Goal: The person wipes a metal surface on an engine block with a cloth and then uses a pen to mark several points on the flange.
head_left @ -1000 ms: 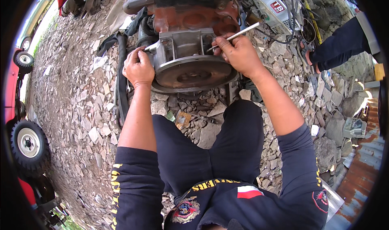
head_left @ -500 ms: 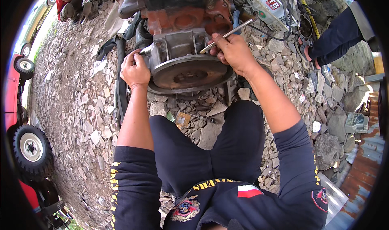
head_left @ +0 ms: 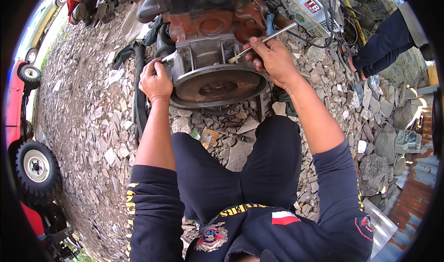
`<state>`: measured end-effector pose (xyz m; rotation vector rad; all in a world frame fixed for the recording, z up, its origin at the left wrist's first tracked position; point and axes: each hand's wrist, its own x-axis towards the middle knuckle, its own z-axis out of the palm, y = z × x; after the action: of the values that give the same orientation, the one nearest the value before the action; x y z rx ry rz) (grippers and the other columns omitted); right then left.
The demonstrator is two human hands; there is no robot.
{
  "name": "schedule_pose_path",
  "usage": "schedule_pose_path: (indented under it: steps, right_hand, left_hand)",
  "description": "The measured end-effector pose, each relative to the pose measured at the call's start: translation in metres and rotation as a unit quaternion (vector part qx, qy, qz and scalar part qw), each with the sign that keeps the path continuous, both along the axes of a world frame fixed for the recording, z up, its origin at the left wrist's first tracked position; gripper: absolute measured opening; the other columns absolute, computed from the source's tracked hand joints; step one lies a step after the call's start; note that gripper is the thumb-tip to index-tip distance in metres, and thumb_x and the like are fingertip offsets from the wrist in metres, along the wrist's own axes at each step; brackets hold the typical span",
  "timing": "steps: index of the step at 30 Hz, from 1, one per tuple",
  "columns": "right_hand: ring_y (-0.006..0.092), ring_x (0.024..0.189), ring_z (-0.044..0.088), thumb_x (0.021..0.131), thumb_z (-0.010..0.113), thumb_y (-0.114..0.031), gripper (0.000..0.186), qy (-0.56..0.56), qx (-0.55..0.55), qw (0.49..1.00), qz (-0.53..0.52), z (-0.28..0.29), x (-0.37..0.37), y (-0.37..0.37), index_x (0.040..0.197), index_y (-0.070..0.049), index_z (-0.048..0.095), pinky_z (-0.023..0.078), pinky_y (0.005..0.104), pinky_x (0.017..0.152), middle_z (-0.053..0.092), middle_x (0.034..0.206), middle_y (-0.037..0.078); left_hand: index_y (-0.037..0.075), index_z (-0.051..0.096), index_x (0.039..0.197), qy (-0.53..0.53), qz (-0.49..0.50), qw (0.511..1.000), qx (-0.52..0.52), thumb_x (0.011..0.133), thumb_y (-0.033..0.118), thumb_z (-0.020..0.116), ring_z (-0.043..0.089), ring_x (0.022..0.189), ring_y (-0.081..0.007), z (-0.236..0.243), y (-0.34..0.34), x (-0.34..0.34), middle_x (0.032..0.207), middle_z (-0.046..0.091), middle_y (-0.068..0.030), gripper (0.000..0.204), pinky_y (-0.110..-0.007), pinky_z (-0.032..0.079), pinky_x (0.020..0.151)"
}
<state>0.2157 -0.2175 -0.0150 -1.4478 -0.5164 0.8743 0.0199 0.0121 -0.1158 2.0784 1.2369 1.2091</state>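
Note:
A grey metal housing (head_left: 203,53) with a round, rust-brown flywheel face (head_left: 219,87) stands in front of my knees, at the near end of a black and red-brown engine (head_left: 203,21). My right hand (head_left: 274,63) grips a thin brush (head_left: 282,30) by its pale handle. Its bristles touch the ribbed top of the housing, just behind the rim, right of the middle. On the left side, my left hand (head_left: 156,82) is closed over the housing's edge, with the fingertips partly hidden.
Stones and broken tile cover the ground (head_left: 92,123). A perforated light-grey case (head_left: 309,10) with cables stands beyond my right hand. Another person's legs (head_left: 384,42) are at the far right. A black hose (head_left: 139,86) lies beside my left hand; a red vehicle's wheel (head_left: 37,167) is farther left.
My right hand has shifted slightly right and down, and the brush's bristles now lie bent against the housing. My left hand stays in place.

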Motion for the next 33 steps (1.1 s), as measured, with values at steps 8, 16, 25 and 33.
schedule_pose_path:
  steps: [8, 16, 25, 33]
  right_hand:
    - [0.0052, 0.055, 0.048, 0.100, 0.055, -0.026, 0.028, -0.064, 0.011, 0.998, -0.002, -0.004, -0.005, -0.002, 0.094, 0.000, 0.065, 0.038, 0.0207, 0.049, 0.062, 0.071, 0.003]
    - [0.0090, 0.058, 0.054, 0.098, 0.056, -0.026, 0.030, -0.166, -0.030, 0.986, 0.013, -0.015, -0.001, 0.008, 0.094, 0.000, 0.070, 0.044, 0.0249, 0.055, 0.066, 0.072, 0.003]
    - [0.0175, 0.072, 0.067, 0.097, 0.057, -0.025, 0.029, -0.351, -0.006, 0.936, 0.006, -0.023, -0.002, 0.020, 0.093, 0.001, 0.069, 0.051, 0.0321, 0.067, 0.071, 0.075, 0.009]
    - [0.0085, 0.057, 0.052, 0.099, 0.056, -0.025, 0.027, -0.058, 0.036, 0.998, 0.003, 0.002, 0.015, -0.004, 0.096, 0.000, 0.069, 0.043, 0.0251, 0.054, 0.065, 0.070, 0.003]
  left_hand:
    - [0.009, 0.073, 0.103, 0.007, 0.004, 1.000, -0.001, 0.093, 0.023, 0.052, 0.066, 0.093, -0.0255, 0.002, -0.004, -0.001, 0.099, 0.071, -0.0130, 0.027, -0.034, 0.049, 0.086]
    - [0.017, 0.074, 0.098, 0.003, 0.005, 1.000, -0.017, 0.091, 0.027, 0.052, 0.063, 0.096, -0.0264, -0.003, 0.001, -0.002, 0.098, 0.071, -0.0072, 0.025, -0.038, 0.045, 0.088]
    - [0.007, 0.073, 0.102, 0.011, -0.006, 1.000, -0.004, 0.093, 0.021, 0.051, 0.065, 0.094, -0.0255, 0.003, -0.003, 0.000, 0.100, 0.071, -0.0134, 0.027, -0.034, 0.049, 0.087]
    - [0.007, 0.073, 0.102, 0.004, -0.003, 1.000, -0.017, 0.094, 0.020, 0.051, 0.065, 0.091, -0.0236, 0.000, -0.002, -0.002, 0.098, 0.070, -0.0125, 0.027, -0.033, 0.049, 0.085]
